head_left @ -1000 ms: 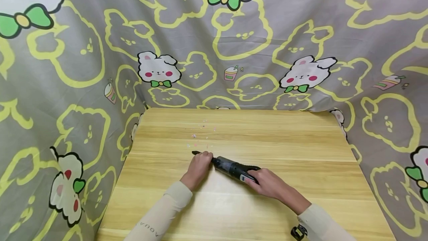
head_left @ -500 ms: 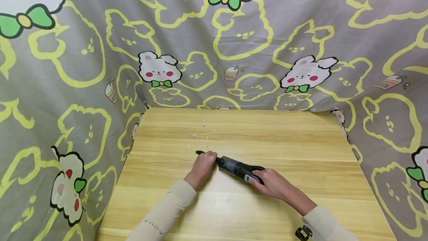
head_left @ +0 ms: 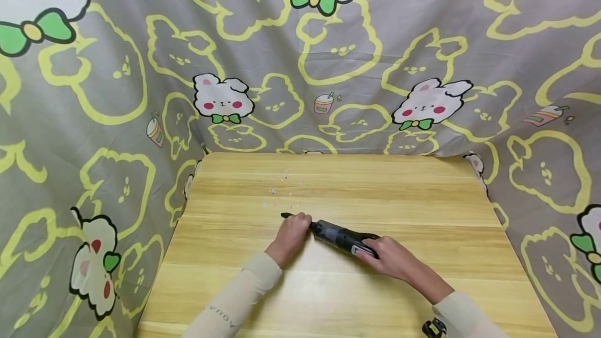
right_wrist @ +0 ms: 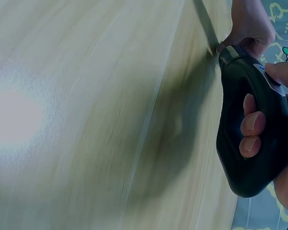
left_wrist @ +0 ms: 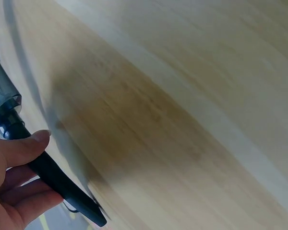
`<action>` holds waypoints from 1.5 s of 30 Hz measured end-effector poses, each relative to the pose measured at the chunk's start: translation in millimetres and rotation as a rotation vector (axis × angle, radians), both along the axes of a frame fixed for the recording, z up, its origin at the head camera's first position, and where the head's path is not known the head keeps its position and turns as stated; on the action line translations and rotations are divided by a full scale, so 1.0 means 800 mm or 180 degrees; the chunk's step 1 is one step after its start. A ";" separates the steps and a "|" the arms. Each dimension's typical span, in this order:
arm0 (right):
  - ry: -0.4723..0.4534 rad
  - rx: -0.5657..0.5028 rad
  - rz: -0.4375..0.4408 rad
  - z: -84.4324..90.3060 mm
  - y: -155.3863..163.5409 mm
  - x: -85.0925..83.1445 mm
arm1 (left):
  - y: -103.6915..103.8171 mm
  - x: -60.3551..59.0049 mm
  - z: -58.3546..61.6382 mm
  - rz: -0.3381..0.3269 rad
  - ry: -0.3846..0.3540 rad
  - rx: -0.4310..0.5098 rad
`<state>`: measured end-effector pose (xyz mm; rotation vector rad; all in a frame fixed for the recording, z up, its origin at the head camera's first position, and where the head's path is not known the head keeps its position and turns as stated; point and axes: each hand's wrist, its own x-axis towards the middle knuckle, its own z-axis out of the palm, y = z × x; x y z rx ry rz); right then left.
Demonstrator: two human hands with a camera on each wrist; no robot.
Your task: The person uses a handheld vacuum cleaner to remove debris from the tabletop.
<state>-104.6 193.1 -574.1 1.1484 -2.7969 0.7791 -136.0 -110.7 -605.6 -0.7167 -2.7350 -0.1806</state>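
Note:
A small black handheld vacuum [head_left: 340, 237] lies low over the wooden table [head_left: 422, 207], its thin nozzle [head_left: 287, 216] pointing left. My right hand [head_left: 387, 255] grips its handle [right_wrist: 252, 143], fingers curled round it. My left hand [head_left: 293, 231] holds the nozzle [left_wrist: 62, 184] where it joins the body, thumb on top. Tiny pink and white scraps [head_left: 277, 197] lie on the table just beyond the nozzle tip.
A grey cloth [head_left: 94, 119] printed with yellow outlines and white bunnies hangs round the table on the left, back and right. Bare wood stretches to the right [head_left: 446, 233] and toward the near edge [head_left: 328, 306].
Both hands and the vacuum have shifted a little to the right over the table. The grips are unchanged.

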 end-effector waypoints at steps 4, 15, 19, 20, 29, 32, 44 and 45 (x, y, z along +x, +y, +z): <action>-0.0007 -0.0016 -0.0017 0.000 0.007 0.000 | 0.007 -0.002 -0.001 -0.0011 0.0041 -0.0038; 0.0018 -0.0030 -0.0088 -0.002 0.021 0.000 | 0.022 -0.007 0.000 -0.0060 0.0035 -0.0026; 0.0100 -0.0017 -0.0097 -0.003 0.024 0.000 | 0.026 -0.010 -0.001 -0.0066 0.0028 -0.0044; 0.0114 -0.0014 -0.0103 -0.003 0.025 0.000 | 0.027 -0.011 -0.002 -0.0064 0.0029 -0.0058; 0.0096 0.0008 -0.0136 -0.001 0.029 -0.001 | 0.033 -0.016 -0.003 -0.0039 -0.0020 -0.0141; 0.0086 -0.0005 -0.0150 -0.001 0.029 -0.002 | 0.035 -0.017 -0.002 -0.0029 -0.0038 -0.0144; 0.0134 0.0004 -0.0162 -0.004 0.031 -0.004 | 0.037 -0.020 -0.003 -0.0040 -0.0008 -0.0098; 0.0134 -0.0001 -0.0154 -0.004 0.031 -0.005 | 0.037 -0.020 -0.002 -0.0034 -0.0001 -0.0108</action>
